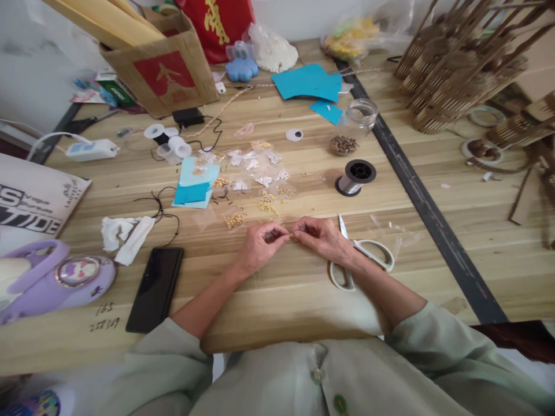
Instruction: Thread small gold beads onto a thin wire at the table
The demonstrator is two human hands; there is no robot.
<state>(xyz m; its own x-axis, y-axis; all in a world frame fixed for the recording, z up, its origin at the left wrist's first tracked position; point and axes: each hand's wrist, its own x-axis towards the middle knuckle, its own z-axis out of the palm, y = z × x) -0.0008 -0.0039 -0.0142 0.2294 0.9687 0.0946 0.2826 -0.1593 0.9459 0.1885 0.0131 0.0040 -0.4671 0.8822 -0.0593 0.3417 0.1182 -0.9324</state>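
My left hand and my right hand meet fingertip to fingertip over the wooden table, each closed in a pinch. Between them is a tiny gold piece, too small to make out well. Just beyond the fingers lie small piles of gold beads and small bags of silver pieces. White-handled scissors lie partly under my right forearm, blades pointing away. A spool of thin wire stands past my right hand.
A black phone lies left of my left forearm, near a purple object. Farther back are a glass jar, blue sheets, a cardboard box and woven brown pieces. A dark strip crosses the right side.
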